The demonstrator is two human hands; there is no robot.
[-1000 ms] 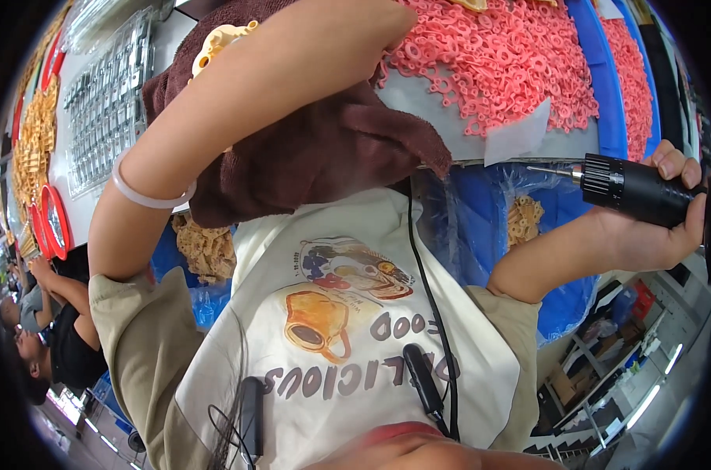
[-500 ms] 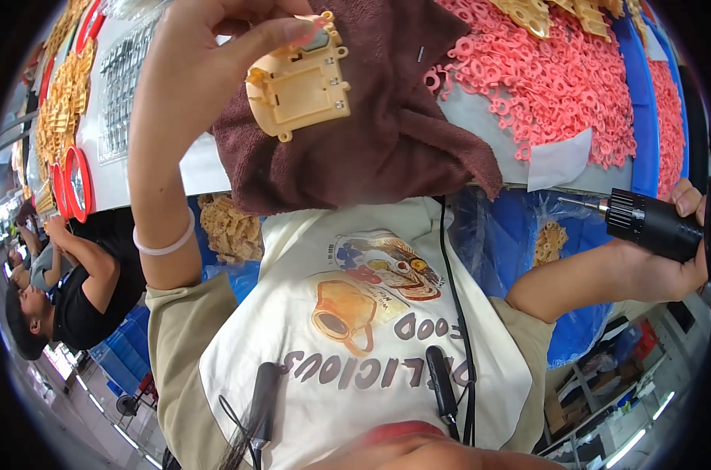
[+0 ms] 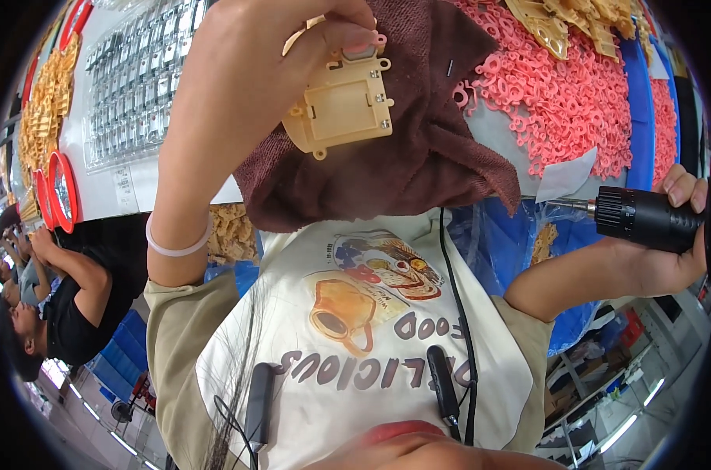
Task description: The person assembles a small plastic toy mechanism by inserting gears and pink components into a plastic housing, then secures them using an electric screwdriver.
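My left hand (image 3: 281, 59) is closed on a pale yellow plastic housing (image 3: 343, 113), pinching its upper edge. This part has a rectangular recess, small screw rings and metal contacts along its right side. A small pink ring and a greyish piece show at its top, beside my thumb; what lies under the fingers is hidden. Below the housing, a brown towel (image 3: 418, 172) covers the near edge of the table. Off to the right, my right hand (image 3: 684, 196) grips a black electric screwdriver (image 3: 637, 219), its thin bit pointing left, apart from the housing.
Pink ring-shaped parts (image 3: 567, 110) lie heaped at the right, with yellow housings (image 3: 582, 23) behind them. A clear tray of metal pieces (image 3: 136, 86) and red-rimmed round parts (image 3: 63, 192) are at left. Under the table are yellow parts (image 3: 231, 233). Another person (image 3: 81, 290) sits at far left.
My left hand has carried the housing right and slightly nearer. The screwdriver has shifted slightly left and stays in my right hand. The towel and tray also appear farther right in view.
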